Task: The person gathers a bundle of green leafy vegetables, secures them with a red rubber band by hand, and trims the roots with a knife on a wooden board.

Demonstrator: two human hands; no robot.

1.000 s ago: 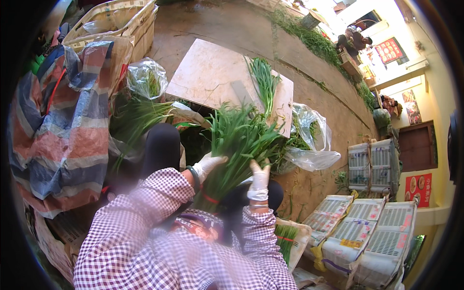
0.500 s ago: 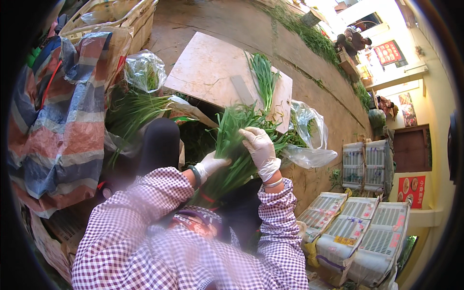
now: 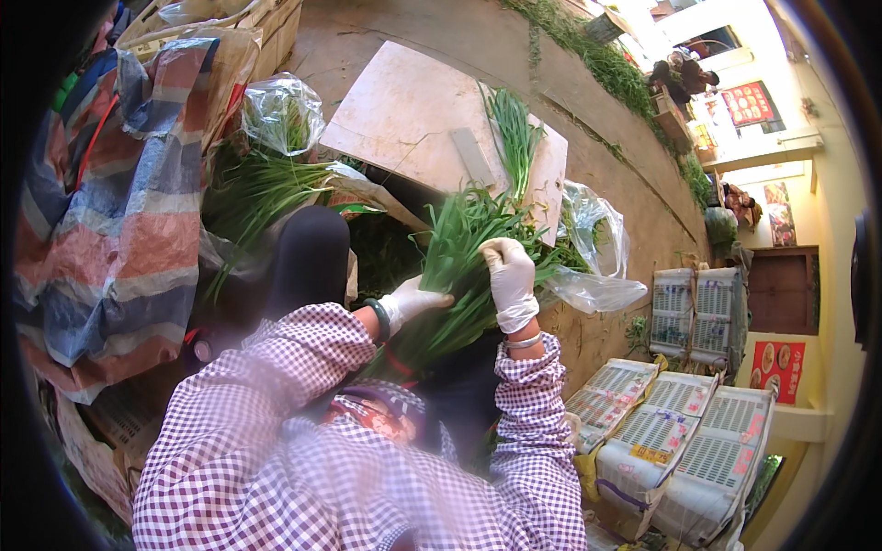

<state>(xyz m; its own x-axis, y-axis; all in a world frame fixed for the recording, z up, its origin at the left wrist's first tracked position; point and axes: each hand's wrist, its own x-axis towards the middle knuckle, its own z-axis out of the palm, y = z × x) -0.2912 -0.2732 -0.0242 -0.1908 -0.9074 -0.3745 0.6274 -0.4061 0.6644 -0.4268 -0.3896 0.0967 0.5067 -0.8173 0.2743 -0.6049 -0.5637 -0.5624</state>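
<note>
A thick bunch of long, flat green leaves that look like garlic chives (image 3: 448, 253) lies slanted over my lap, with a red band (image 3: 398, 364) round its lower part. My left hand (image 3: 411, 301), in a whitish glove, grips the bunch from its left side, the thumb lying across the leaves. At the bunch's right edge is my right hand (image 3: 512, 280), gloved too, with its fingers curled into a pinch against the leaf tops. What those fingertips hold is hidden. Beyond, a smaller bunch of chives (image 3: 517, 147) rests on a pale board (image 3: 404, 115) beside a flat grey strip (image 3: 473, 156).
Clear plastic bags with greens flank the board, one at the left (image 3: 283, 115) and one at the right (image 3: 593, 243). More long greens (image 3: 266, 202) lie by my left knee. A striped tarp (image 3: 119, 230) fills the left; wrapped crates (image 3: 661, 427) stand at the right.
My right hand has drawn a little to the right, off the middle of the leaves, and its fingers have curled in. My left hand keeps its grip. The whole view has shifted slightly.
</note>
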